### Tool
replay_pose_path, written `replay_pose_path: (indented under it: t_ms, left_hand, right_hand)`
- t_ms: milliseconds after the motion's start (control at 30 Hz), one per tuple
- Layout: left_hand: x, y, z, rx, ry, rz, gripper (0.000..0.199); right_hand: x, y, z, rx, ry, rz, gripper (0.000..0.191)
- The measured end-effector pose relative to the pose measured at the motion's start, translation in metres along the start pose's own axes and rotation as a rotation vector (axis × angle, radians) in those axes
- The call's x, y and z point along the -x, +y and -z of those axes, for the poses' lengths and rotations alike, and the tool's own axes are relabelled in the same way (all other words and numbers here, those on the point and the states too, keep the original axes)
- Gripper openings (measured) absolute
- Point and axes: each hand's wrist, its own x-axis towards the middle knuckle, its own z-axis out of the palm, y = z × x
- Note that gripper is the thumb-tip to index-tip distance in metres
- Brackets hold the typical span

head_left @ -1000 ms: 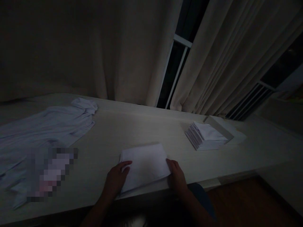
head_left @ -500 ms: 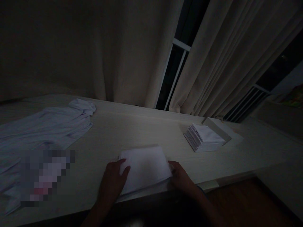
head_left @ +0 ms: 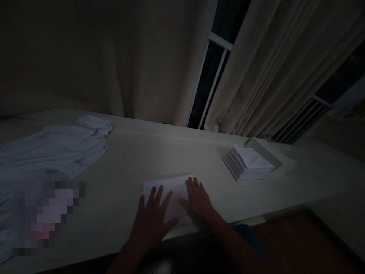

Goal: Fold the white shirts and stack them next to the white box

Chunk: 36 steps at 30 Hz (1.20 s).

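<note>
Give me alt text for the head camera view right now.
Two bare hands, left and right, lie spread on a folded white cloth on a pale surface. A crumpled pale cloth lies left, a folded stack right, curtains behind.

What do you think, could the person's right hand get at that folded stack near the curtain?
Probably yes, perhaps with a stretch: the right hand lies spread on the folded white cloth, gripping nothing, and I see nothing standing between it and the stack.

no readable text, label, brand, number or sign shows on anything here.
</note>
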Motion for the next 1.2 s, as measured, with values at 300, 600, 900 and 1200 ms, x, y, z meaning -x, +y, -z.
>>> replay_pose_path:
  t_ms: [300, 600, 900, 1200]
  left_hand:
    - [0.001, 0.0, 0.002, 0.049, -0.082, 0.022, 0.081]
    - [0.001, 0.002, 0.004, 0.06, -0.121, 0.064, 0.081]
    - [-0.008, -0.04, 0.012, 0.1, -0.234, 0.008, 0.084]
    - [-0.02, -0.07, 0.029, 0.145, -0.441, 0.033, 0.098]
  right_hand:
    - [-0.004, 0.012, -0.004, -0.059, -0.034, -0.016, 0.073]
    - [-0.032, 0.024, -0.001, -0.188, 0.011, -0.114, 0.06]
    - [-0.072, 0.079, 0.043, -0.792, -0.365, -0.347, 0.036]
    - [-0.088, 0.079, 0.044, -0.976, -0.956, -0.386, 0.056]
